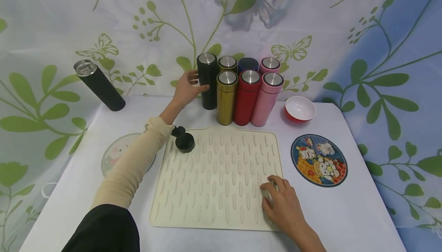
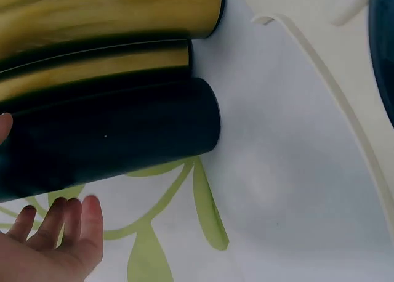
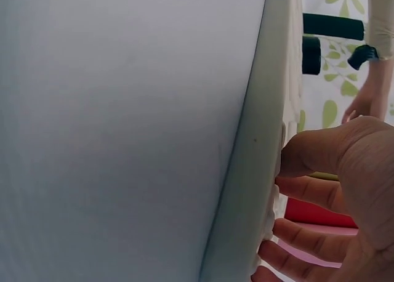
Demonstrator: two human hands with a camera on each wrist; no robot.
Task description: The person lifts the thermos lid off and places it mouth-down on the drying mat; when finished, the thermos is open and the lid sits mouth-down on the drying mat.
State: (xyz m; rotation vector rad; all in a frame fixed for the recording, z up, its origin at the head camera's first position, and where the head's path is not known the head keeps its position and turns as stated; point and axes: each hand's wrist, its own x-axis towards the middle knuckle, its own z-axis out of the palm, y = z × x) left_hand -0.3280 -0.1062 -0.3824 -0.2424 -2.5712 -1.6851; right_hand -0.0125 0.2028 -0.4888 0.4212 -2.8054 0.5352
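Note:
My left hand (image 1: 187, 89) is beside a black thermos bottle (image 1: 208, 83) at the back of the table. In the left wrist view the fingers (image 2: 92, 223) are relaxed on one side of that bottle, with a gap showing, and a thumb tip shows on its other side. My right hand (image 1: 283, 204) rests on the cream ridged mat (image 1: 217, 183) near its right front corner. Its fingers are bent, with the fingertips (image 3: 271, 245) at the mat's surface and nothing held. A black lid with a strap (image 1: 185, 142) lies on the mat's back left corner.
Gold (image 1: 226, 98), red (image 1: 246, 98) and pink (image 1: 266, 98) bottles stand packed beside the black one, more behind. An uncapped black bottle (image 1: 101, 87) stands back left. A red-and-white bowl (image 1: 299, 109) and a round cartoon mat (image 1: 319, 160) are at right; another round mat (image 1: 115, 152) lies under the left sleeve.

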